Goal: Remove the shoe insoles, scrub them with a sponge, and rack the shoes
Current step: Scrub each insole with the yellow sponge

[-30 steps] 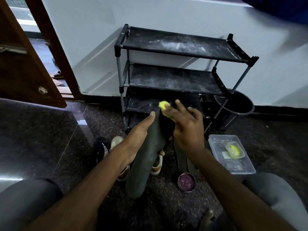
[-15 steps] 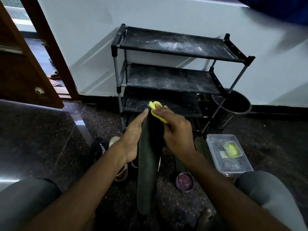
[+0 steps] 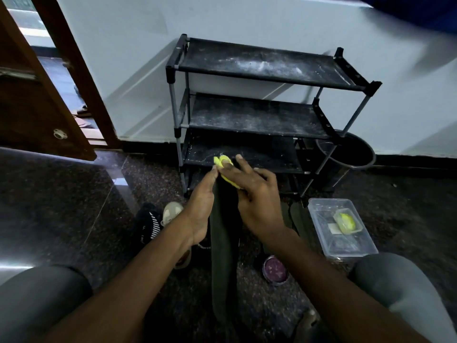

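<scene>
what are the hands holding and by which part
The left hand grips the dark insole along its upper left edge; the right hand presses a yellow sponge against its top end.

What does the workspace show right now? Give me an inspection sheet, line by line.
Surface: dark speckled floor, glossy.
Job's things: dark insole held upright; yellow sponge pressed on its top end; shoe rack with dusty, bare shelves; shoes on the floor.
Clutter: clear plastic container with a small yellow-green item; round purple tin; dark bucket.
Grips: left hand steadies the insole; right hand holds the sponge.
Cables: nothing seen.
Surroundings: pale wall, open wooden door.
</scene>
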